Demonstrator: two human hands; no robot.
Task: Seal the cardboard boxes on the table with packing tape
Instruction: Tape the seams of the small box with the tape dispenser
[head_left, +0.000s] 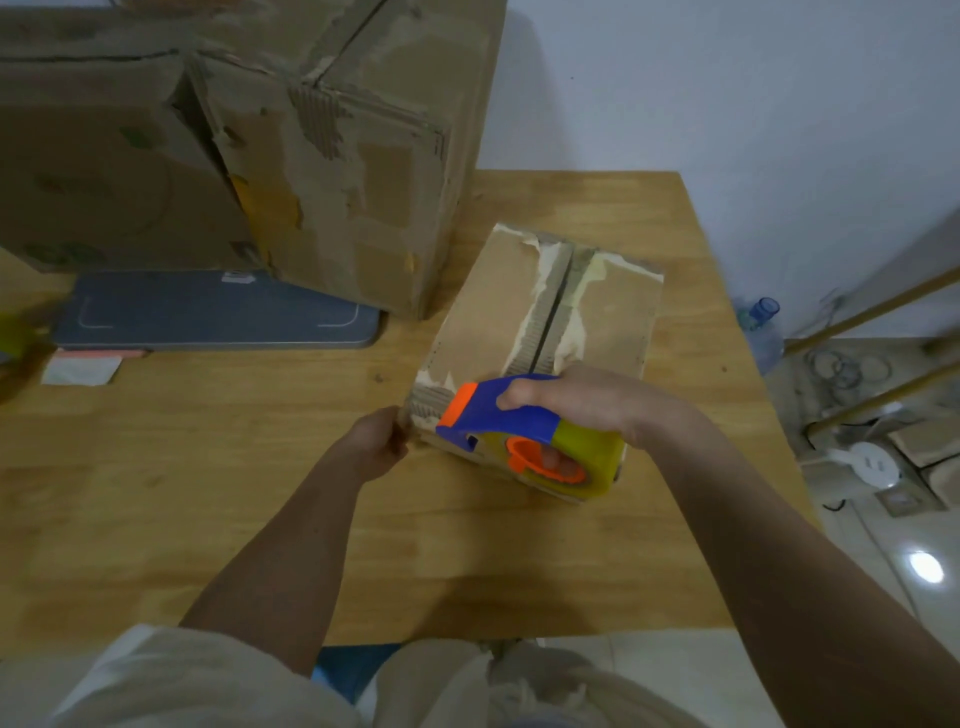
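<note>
A small cardboard box (493, 312) lies on the wooden table (208, 493), its two top flaps closed with a dark seam down the middle and torn paper along it. My right hand (587, 400) grips a blue and orange tape dispenser (498, 415) with a yellowish tape roll (587, 457), held at the box's near end. My left hand (374, 441) presses against the box's near left corner. Two large worn cardboard boxes (337, 156) stand at the back left.
A dark grey flat tablet-like slab (218, 312) lies in front of the big boxes, with a small white card (80, 369) beside it. The table's right edge drops to a floor with a water bottle (763, 322), cables and a power strip (862, 467).
</note>
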